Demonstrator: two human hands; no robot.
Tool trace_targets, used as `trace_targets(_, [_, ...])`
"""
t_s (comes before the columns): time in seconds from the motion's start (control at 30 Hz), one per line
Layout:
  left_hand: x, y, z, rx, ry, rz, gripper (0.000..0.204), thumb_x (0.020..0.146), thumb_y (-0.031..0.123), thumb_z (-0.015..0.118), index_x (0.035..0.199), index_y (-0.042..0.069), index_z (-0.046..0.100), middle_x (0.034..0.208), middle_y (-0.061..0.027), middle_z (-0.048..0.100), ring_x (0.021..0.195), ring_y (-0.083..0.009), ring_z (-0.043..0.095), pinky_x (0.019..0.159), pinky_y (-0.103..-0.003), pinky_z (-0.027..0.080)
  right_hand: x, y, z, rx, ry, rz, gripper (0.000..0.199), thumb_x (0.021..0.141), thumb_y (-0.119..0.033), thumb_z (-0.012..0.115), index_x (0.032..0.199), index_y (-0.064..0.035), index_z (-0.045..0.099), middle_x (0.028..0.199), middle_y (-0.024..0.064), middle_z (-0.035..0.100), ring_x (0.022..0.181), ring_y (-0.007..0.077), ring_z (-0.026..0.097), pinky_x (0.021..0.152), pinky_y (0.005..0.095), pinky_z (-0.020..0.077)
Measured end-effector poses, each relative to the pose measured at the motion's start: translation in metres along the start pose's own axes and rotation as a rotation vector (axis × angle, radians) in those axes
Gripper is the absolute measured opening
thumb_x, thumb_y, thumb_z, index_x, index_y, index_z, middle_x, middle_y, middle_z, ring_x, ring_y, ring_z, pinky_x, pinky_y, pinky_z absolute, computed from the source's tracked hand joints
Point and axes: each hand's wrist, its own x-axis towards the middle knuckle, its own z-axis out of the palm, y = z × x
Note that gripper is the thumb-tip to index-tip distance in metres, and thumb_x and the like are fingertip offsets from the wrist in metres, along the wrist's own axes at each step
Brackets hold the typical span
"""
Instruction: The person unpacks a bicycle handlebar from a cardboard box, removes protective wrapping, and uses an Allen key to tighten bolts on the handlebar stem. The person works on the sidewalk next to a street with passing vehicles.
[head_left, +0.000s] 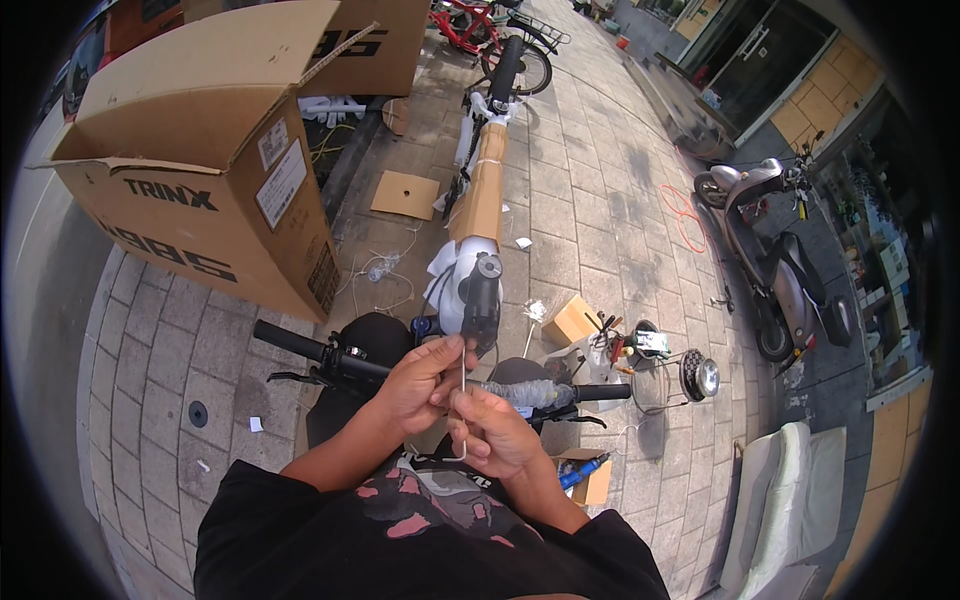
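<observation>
A thin bent metal rod (463,374) is held between the two hands, just in front of the dark shirt (330,540) — its far part is pinched by the left hand (420,388), its near part, close to the hooked end, by the fingers of the right hand (497,432). Behind them a black handlebar (366,369) is stretched from left to right, its right part wrapped in clear plastic. Farther off, a bicycle frame (484,190) is sheathed in cardboard. A large opened cardboard box (190,225) is seen at left — a scooter (775,255) is parked at far right.
</observation>
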Motion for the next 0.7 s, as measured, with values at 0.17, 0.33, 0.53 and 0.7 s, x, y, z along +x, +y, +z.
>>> trace_targets(0.17, [0.001,0.004,0.003,-0.034,-0.036,-0.019,0.027,0.112,0.024,0.059,0.120,0.000,0.069,0.102,-0.0096,0.074,0.050,-0.0060,0.044,0.046,-0.021,0.037,-0.001,0.004,0.012,-0.038,0.121,-0.054,0.028,0.111,-0.023,0.060,0.130,-0.0023,0.066,0.092,0.0096,0.072,0.056,0.0092,0.055,0.048,0.0220,0.0431])
trace_targets(0.33, [0.002,0.007,0.004,0.014,-0.013,0.003,0.032,0.111,0.026,0.058,0.121,-0.002,0.069,0.102,-0.0119,0.075,0.049,-0.0064,0.044,0.045,-0.021,0.035,0.005,0.003,0.003,-0.126,0.131,-0.047,0.025,0.109,-0.022,0.065,0.124,-0.0018,0.068,0.089,0.0076,0.071,0.054,0.0070,0.052,0.047,0.0198,0.0405])
trace_targets(0.53, [-0.001,0.005,0.013,0.032,-0.049,0.001,0.026,0.111,0.025,0.060,0.119,0.002,0.069,0.101,-0.0074,0.074,0.050,-0.0031,0.043,0.046,-0.018,0.033,0.000,0.006,0.011,-0.085,0.215,-0.047,0.017,0.107,-0.020,0.070,0.114,-0.0060,0.064,0.082,0.0078,0.072,0.047,0.0074,0.053,0.041,0.0212,0.0408])
trace_targets(0.7, [-0.008,-0.001,0.015,0.065,-0.008,0.006,0.024,0.106,0.024,0.060,0.112,0.001,0.066,0.096,-0.0085,0.072,0.048,-0.0048,0.043,0.046,-0.019,0.034,-0.014,0.016,0.019,-0.358,0.336,-0.147,0.019,0.107,-0.022,0.069,0.108,-0.0052,0.062,0.078,0.0095,0.072,0.046,0.0105,0.056,0.044,0.0223,0.0461])
